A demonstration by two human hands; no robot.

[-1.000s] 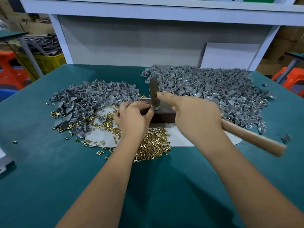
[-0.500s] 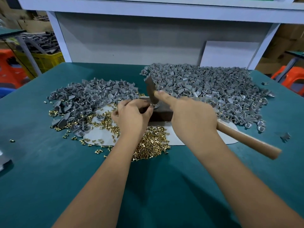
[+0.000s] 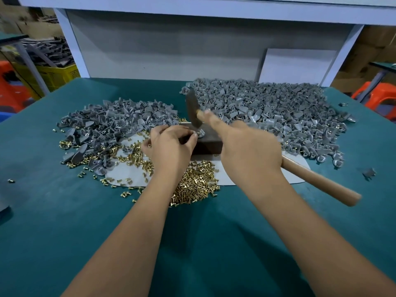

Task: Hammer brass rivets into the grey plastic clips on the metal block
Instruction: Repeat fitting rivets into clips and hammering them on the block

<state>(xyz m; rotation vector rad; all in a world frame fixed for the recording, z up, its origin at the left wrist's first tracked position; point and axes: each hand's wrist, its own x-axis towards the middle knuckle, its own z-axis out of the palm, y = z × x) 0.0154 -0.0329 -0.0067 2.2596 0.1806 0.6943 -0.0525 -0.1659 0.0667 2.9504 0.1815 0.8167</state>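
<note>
Bare green tabletop [image 3: 64, 221] lay open on the near side and far left, while clip heaps [image 3: 115, 123] and [image 3: 274, 112] flanked the metal block [image 3: 209, 144], a rivet pile [image 3: 192, 183] fronted it, and a white panel [image 3: 162, 48] closed the rear.

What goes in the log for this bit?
right hand: grips wooden-handled hammer | left hand: pinches grey plastic clip on dark metal block

Place: small assembly workshop.
Evidence: green bench [image 3: 64, 221] heaped with grey clips [image 3: 278, 112] and brass rivets [image 3: 192, 185].
Behind the bench: yellow crate [image 3: 57, 76] of parts, cardboard boxes [image 3: 377, 52].
</note>
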